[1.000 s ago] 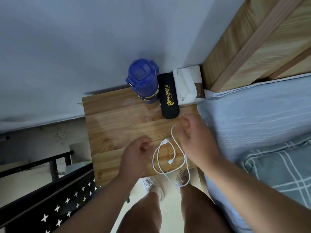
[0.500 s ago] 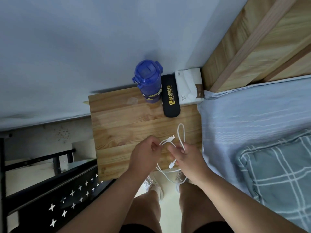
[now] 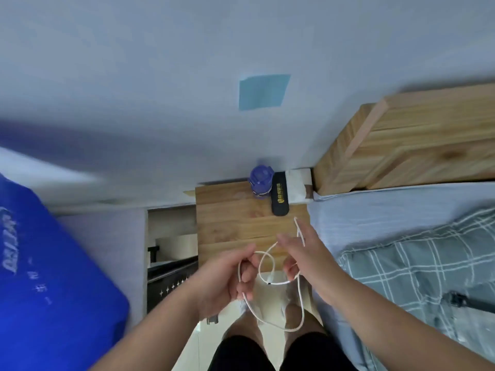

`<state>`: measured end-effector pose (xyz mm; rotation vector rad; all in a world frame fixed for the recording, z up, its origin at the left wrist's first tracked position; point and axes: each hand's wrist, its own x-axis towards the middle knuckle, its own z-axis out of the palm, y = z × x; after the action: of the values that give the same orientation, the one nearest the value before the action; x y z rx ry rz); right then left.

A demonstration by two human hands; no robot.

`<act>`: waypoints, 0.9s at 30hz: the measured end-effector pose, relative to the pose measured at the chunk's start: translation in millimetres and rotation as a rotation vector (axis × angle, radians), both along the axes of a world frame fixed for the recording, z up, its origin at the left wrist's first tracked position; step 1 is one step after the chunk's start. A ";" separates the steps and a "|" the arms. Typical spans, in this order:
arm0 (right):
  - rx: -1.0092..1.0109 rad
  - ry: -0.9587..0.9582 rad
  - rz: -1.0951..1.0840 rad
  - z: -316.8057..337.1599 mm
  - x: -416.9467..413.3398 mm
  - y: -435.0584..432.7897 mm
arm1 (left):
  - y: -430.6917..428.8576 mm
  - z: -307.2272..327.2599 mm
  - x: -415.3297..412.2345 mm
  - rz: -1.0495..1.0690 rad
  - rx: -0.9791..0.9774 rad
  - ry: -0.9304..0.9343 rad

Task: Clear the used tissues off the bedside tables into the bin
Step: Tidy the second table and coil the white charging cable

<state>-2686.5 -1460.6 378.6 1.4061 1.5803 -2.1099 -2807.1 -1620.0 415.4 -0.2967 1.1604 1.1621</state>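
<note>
Near field, 6 o'clock: both hands are busy with a white cable (image 3: 280, 283), not a tissue.
- Left hand (image 3: 227, 277): fingers curled, gripping the gathered loops.
- Right hand (image 3: 305, 258): upper fingers stretched out, lower fingers hooked round the cable. A strand is draped over its back, and a slack loop hangs toward the knees.

Step in hand (judged): coiling the cable to tidy it out of the way.
- Keep the turns even, feeding from right hand to left.
- Tuck the plug ends in, then lay the coil flat on the surface (image 3: 227, 226) at 12 o'clock from the hands.

Far edge of the surface, against the wall: blue bottle (image 3: 261, 180), black glasses case (image 3: 280, 196) and white tissue pack (image 3: 298, 186), touching side by side.

At 3 o'clock: bed with a plaid pillow (image 3: 415, 263).

Used tissues: none seen on this surface. The bin is out of view.
</note>
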 end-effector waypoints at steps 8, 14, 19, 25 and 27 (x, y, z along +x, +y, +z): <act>0.416 0.234 0.559 92.9 -2.9 -14.2 | 1.9 112.5 -8.6 0.424 0.357 -0.249; 0.196 0.402 0.648 115.5 2.1 -33.5 | 0.7 157.2 -34.7 0.537 0.476 -0.203; 0.334 0.327 0.765 120.7 -14.1 -14.6 | -12.0 185.1 -51.7 0.034 0.380 0.017; 0.506 0.149 0.960 129.6 -45.9 20.2 | -25.4 167.5 -36.6 -0.601 0.033 0.325; 0.565 0.079 1.020 131.6 -53.4 27.8 | -25.5 154.1 -28.9 -0.713 -0.079 0.355</act>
<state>-2739.9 -1432.8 510.3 0.3572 2.3216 -1.1575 -2835.9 -1645.5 569.5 0.2691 1.4597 0.5454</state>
